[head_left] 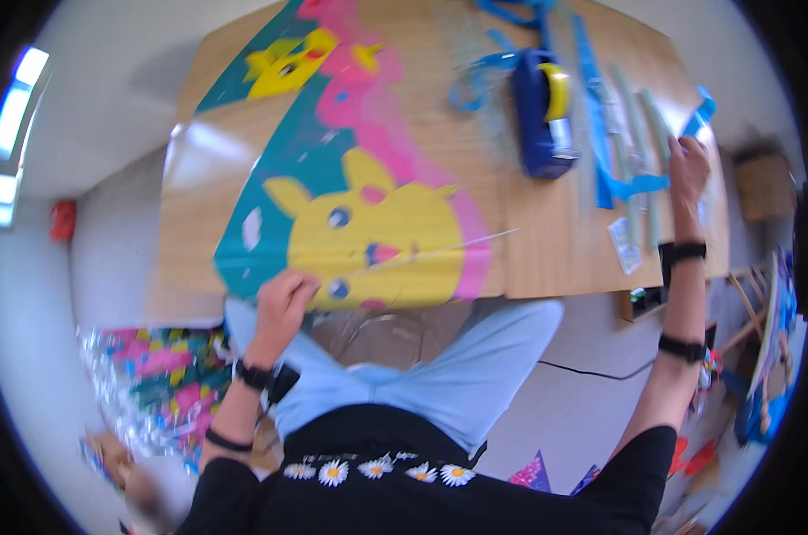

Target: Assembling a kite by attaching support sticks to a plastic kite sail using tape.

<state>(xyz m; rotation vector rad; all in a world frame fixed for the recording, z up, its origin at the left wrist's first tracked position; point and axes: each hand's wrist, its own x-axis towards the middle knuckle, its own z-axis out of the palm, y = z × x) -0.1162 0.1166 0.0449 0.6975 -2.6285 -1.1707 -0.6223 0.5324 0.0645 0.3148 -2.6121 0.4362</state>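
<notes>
A kite-shaped sheet (377,209) with a yellow cartoon animal on green and pink lies over the table's near edge, close to my lap. My left hand (283,303) is closed at the sheet's near left side, pinching a thin white rod (457,242) that slants across the yellow print. At the far right my right hand (689,169) reaches to the table, fingers drawn together beside a blue ribbon (703,109) and several pale green sticks (655,125). What its fingertips hold, if anything, is too small to make out.
A dark blue tape dispenser (536,116) with a yellow part stands right of the sheet on the wooden table (471,160). A second similar print (292,67) lies beyond. Shiny colourful sheets (168,383) are heaped at lower left, and a cardboard box (765,187) is off the right edge.
</notes>
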